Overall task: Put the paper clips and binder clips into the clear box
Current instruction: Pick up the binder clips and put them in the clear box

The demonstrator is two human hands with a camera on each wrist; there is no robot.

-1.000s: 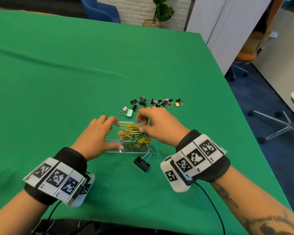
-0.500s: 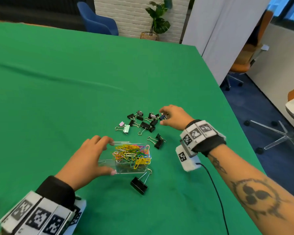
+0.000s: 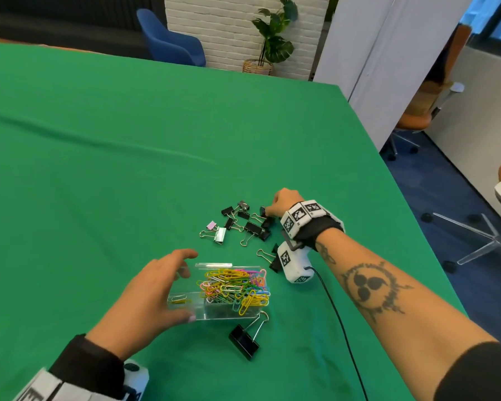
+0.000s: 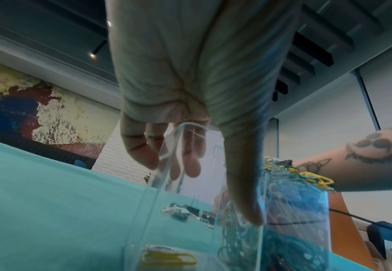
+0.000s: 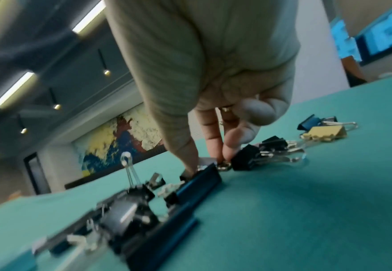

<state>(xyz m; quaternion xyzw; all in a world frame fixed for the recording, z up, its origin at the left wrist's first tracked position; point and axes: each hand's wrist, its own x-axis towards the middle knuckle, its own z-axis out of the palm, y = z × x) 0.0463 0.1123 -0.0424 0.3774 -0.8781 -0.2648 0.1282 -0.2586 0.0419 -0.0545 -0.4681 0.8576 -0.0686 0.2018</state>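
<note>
The clear box (image 3: pixel 185 309) stands on the green cloth, heaped with coloured paper clips (image 3: pixel 235 287); one yellow clip lies in its left compartment. My left hand (image 3: pixel 156 287) grips the box's left end, thumb on the near wall (image 4: pixel 243 183), fingers over the far wall. The binder clips (image 3: pixel 243 224) lie scattered behind the box. My right hand (image 3: pixel 284 202) reaches into their right side, and its thumb and fingertips (image 5: pixel 213 154) pinch a small binder clip there. A large black binder clip (image 3: pixel 243 340) lies in front of the box, another (image 3: pixel 272 260) beside my right wrist.
A mint binder clip (image 3: pixel 219 234) and a pink one (image 3: pixel 211 225) lie at the pile's left. A gold clip (image 5: pixel 324 135) and a blue one (image 5: pixel 310 122) lie beyond my fingers. A black cable (image 3: pixel 342 322) trails from my right wrist. The table's right edge (image 3: pixel 402 204) is close.
My right hand left the box and moved back and right to the binder clip pile, then closed its fingers there. The left hand kept hold of the box.
</note>
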